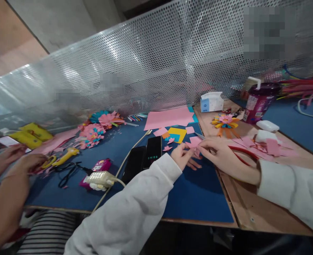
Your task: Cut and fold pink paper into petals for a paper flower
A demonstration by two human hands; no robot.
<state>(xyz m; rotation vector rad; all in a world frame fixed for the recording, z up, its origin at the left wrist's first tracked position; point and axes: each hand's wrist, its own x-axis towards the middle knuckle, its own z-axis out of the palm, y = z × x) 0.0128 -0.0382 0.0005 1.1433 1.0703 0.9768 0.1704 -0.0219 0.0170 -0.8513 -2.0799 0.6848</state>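
My left hand [182, 156] and my right hand [218, 153] meet over the blue mat, fingertips pinched together on a small pink paper piece [197, 151]. Most of that piece is hidden by the fingers. Beneath my right hand lies a pair of scissors with red handles [242, 152], its blade pointing left past the knuckles. Just beyond the fingertips are a pink paper square [189, 130], a yellow paper sheet [181, 134] and small pink cut paper shapes [167, 148]. A large pink sheet [169, 117] lies farther back.
Two black phones [153, 150] and a cream power bank [100, 180] with a cable sit to the left. Paper flowers [92, 134], a tissue pack [212, 102] and a purple cup [261, 102] stand near a perforated metal screen [145, 53]. Another person's hands [33, 161] work at far left.
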